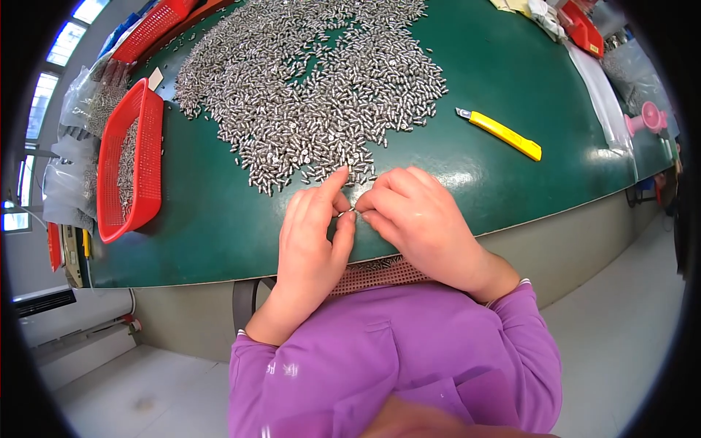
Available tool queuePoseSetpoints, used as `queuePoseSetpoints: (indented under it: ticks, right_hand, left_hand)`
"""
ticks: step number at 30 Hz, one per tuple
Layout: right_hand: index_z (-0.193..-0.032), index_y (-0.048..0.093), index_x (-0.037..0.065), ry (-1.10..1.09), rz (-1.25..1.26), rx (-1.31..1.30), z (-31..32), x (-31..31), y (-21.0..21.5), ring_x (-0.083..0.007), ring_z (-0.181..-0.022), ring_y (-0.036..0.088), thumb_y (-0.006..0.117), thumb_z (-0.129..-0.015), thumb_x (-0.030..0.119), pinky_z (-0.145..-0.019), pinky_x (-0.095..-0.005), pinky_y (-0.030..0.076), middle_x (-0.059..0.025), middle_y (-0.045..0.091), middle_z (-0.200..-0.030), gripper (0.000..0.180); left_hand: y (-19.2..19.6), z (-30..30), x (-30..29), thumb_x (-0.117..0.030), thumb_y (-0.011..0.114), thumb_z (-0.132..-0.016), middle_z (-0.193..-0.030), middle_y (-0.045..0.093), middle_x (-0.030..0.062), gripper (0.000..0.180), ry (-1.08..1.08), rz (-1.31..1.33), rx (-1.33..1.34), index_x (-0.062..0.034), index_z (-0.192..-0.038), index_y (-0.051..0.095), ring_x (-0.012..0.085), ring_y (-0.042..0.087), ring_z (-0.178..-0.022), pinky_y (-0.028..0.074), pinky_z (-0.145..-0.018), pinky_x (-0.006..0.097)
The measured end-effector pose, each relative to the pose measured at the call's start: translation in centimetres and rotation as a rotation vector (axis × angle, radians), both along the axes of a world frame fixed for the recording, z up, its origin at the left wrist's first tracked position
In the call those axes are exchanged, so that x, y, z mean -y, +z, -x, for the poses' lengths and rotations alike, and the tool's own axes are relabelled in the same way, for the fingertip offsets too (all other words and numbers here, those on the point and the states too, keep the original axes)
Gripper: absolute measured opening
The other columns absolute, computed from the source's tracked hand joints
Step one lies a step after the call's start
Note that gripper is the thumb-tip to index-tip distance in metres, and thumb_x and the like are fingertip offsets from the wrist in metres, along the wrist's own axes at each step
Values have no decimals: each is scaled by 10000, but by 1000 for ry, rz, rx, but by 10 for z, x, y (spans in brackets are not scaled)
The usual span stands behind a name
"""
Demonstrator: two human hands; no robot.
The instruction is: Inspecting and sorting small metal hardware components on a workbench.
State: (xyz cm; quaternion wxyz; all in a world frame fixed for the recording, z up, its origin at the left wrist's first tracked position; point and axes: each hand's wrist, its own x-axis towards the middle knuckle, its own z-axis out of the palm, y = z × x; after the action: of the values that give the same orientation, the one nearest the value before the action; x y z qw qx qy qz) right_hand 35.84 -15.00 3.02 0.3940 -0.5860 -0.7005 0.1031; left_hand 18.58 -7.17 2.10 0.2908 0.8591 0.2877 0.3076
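Note:
A large heap of small silvery metal parts (314, 95), short with tapered ends, is spread over the green table (511, 197). At the heap's near edge my left hand (310, 233) and my right hand (427, 223) meet with fingertips almost touching. Between them is a tiny metal part (349, 212), mostly covered by the fingers. Thumb and fingers of my left hand pinch it from one side, while my right hand's closed fingertips grip it from the other. Its exact shape is too small to make out.
On the left stands a red plastic basket (153, 160) with metal parts inside. A yellow utility knife (504, 135), blade tip out, lies on the right. Below the table edge, a brownish perforated basket (380, 277) sits before me. A pink stand (648, 118) is at the far right.

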Motion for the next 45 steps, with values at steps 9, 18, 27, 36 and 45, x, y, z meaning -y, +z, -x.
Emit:
queuePoseSetpoints:
  ticks: [9, 18, 27, 36, 45]
  right_hand:
    - [-941, 624, 61, -29, -29, -51, 1, 1, -1, -309, -827, 567, 708, -816, 35, -738, -418, 466, -87, 583, -893, 153]
    - [-955, 650, 57, -57, -33, -34, 2, 4, 1, -318, -850, 607, 721, -814, 31, -747, -422, 497, -97, 628, -911, 159]
    - [-940, 618, 48, -21, -37, -52, 5, -1, -1, -335, -836, 587, 697, -835, 40, -742, -441, 482, -105, 604, -889, 132]
    - [-910, 631, 46, -62, -22, -56, 6, -3, -1, -336, -835, 594, 711, -825, 51, -727, -440, 500, -113, 607, -872, 116]
    - [-900, 631, 61, -77, -1, -63, 9, -5, 0, -305, -826, 605, 743, -776, 38, -730, -417, 500, -77, 625, -869, 168]
  left_hand:
    - [7, 5, 2, 101, 705, -784, -934, 616, 40, 636, -34, 56, -35, -61, -1384, 569, 177, 571, -866, 499, -772, 308]
    - [6, 6, 1, 104, 637, -835, -961, 632, 86, 598, -39, 50, -14, -35, -1404, 517, 254, 591, -871, 494, -815, 383]
    - [5, 4, -1, 95, 644, -846, -974, 641, 94, 596, -55, 64, 22, -28, -1413, 510, 250, 606, -868, 503, -805, 373]
    - [9, 2, 0, 107, 674, -844, -999, 673, 64, 598, -8, 110, -8, -21, -1411, 533, 139, 614, -845, 525, -773, 275]
    - [10, 0, -2, 104, 660, -822, -943, 637, 62, 574, -17, 163, -16, -16, -1371, 539, 189, 603, -854, 510, -756, 318]
